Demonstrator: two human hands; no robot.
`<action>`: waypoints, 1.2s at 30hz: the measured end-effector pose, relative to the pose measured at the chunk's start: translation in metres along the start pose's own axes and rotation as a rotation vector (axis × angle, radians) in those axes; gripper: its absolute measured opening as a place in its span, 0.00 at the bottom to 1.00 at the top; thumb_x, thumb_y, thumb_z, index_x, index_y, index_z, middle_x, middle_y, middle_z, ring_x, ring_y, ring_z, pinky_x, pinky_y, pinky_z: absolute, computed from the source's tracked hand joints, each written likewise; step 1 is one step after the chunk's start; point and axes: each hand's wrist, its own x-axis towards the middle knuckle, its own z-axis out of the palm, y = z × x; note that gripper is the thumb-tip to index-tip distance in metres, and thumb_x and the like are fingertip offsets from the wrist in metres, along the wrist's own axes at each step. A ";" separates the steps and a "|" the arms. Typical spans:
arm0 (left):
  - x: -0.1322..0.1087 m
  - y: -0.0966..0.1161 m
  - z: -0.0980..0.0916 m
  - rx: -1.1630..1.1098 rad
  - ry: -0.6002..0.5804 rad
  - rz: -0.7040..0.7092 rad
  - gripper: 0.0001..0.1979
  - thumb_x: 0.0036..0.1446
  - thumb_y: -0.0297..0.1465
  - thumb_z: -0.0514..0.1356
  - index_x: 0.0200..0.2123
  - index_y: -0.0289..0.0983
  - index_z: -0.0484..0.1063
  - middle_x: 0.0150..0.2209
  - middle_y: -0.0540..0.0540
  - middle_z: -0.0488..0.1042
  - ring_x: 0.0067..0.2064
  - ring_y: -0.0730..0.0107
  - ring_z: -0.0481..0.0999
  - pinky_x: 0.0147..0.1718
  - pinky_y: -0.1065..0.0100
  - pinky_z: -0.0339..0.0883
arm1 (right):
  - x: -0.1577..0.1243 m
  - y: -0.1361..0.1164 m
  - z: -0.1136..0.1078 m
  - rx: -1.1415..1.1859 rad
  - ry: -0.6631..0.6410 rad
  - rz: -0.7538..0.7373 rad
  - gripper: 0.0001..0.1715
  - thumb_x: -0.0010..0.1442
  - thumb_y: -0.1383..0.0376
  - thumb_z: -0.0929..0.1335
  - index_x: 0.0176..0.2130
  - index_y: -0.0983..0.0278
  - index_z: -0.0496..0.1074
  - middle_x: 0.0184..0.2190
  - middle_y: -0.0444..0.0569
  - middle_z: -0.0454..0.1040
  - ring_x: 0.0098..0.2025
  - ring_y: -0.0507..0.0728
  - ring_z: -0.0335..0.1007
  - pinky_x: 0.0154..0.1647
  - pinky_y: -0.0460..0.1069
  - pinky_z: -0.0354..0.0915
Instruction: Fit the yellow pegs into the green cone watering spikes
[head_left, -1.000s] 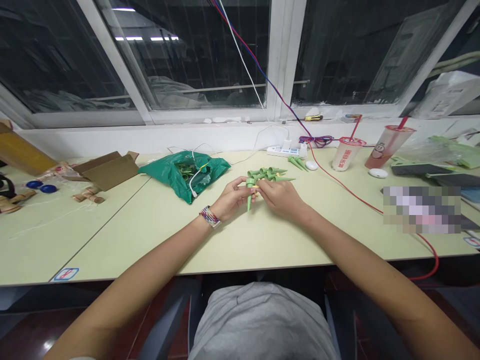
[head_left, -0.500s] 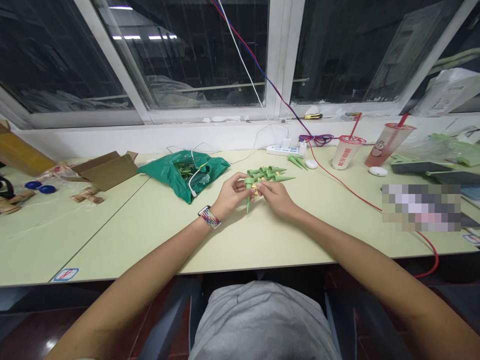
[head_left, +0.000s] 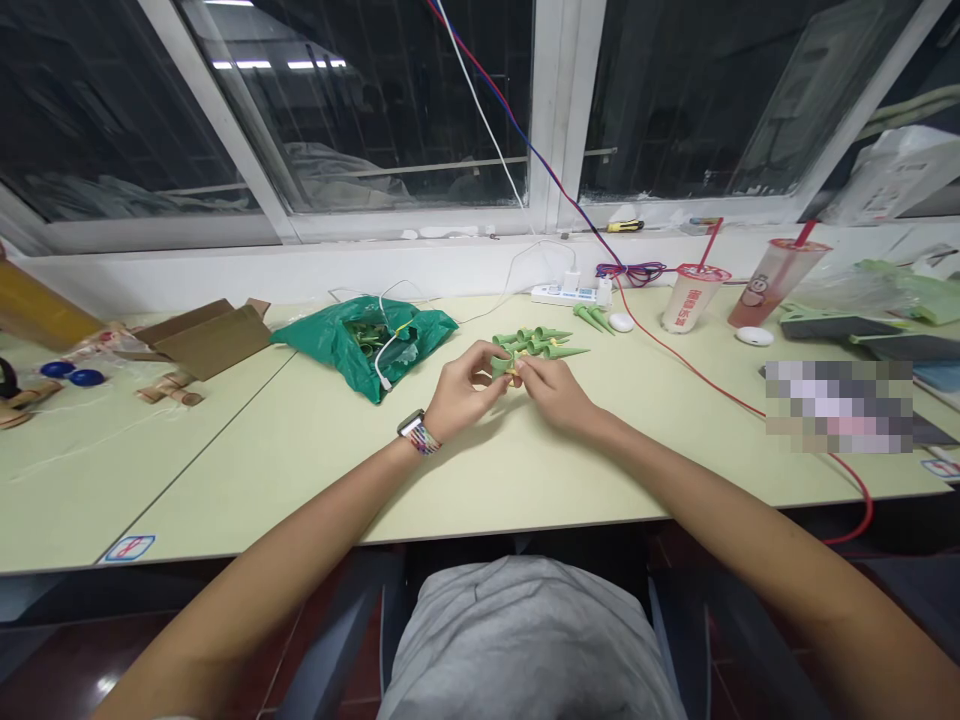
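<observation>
My left hand (head_left: 465, 382) and my right hand (head_left: 551, 392) meet over the pale green table, both pinching a green plastic spike (head_left: 501, 366). A small yellow piece (head_left: 513, 372) shows between my fingertips, and the spike's lower end is hidden by my left hand. Just beyond my right hand lies a cluster of several green cone-shaped spikes (head_left: 536, 344), their points mostly aimed right. My left wrist wears a watch with a multicoloured woven band (head_left: 417, 433).
A green plastic bag (head_left: 367, 338) holding green parts lies left of my hands, with a cardboard box (head_left: 206, 340) beyond it. Further right are a power strip (head_left: 570, 295), a red cable (head_left: 697, 385), two loose spikes (head_left: 592, 317) and two drink cups (head_left: 686, 298).
The spike in my hands has turned, so its long tip no longer hangs down below my left hand. My hands stay together, and the view has tilted slightly.
</observation>
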 end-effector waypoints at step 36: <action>0.003 -0.001 0.011 -0.456 0.001 -0.238 0.25 0.48 0.34 0.77 0.44 0.39 0.68 0.33 0.51 0.74 0.33 0.71 0.76 0.35 0.68 0.75 | 0.005 -0.003 0.018 0.644 0.005 0.211 0.19 0.62 0.59 0.67 0.25 0.59 0.55 0.18 0.34 0.48 0.19 0.47 0.41 0.21 0.45 0.43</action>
